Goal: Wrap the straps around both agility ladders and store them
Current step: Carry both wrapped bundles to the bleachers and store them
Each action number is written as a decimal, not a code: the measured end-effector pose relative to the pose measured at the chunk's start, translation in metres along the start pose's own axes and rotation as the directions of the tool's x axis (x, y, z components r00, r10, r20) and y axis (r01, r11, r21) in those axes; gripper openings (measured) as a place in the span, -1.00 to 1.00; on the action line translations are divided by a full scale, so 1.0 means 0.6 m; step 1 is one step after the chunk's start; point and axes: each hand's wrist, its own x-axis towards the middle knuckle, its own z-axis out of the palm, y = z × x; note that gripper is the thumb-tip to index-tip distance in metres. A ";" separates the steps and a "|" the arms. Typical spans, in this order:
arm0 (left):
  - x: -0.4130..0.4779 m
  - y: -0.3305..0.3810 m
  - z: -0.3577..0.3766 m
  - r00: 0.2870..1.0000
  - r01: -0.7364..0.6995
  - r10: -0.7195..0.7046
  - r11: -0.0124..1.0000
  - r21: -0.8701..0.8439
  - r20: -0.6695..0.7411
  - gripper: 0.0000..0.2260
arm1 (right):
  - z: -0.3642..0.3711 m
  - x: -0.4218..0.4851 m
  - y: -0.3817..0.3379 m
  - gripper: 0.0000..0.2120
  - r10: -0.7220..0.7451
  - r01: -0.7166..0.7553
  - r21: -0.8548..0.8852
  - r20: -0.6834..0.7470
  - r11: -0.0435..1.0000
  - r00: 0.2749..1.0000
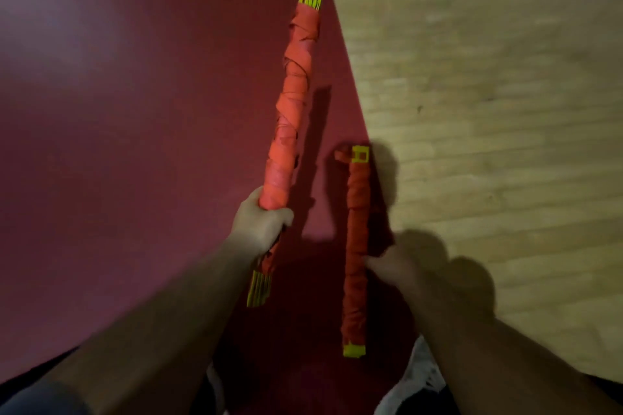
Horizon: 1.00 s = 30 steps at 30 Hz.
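Two agility ladders are bundled into sticks, yellow rungs wound in orange strap. My left hand (261, 221) grips the longer bundle (290, 104) near its lower end and holds it up, tilted away from me, with yellow rung tips showing at both ends. The second bundle (355, 246) lies or hangs to the right, its yellow buckle at the far end. My right hand (392, 266) is at its middle from the right side. Blur and shadow hide whether those fingers close around it.
A dark red mat (135, 145) covers the floor on the left and under both bundles. Pale wooden flooring (488, 94) lies to the right of the mat's edge. A shoe or light cloth (421, 377) shows at the bottom between my arms.
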 end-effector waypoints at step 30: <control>-0.122 0.195 0.062 0.882 0.430 -0.416 0.903 -0.017 0.219 -0.75 | -0.190 -0.199 -0.049 -0.73 0.037 -0.053 0.533 0.040 0.844 0.998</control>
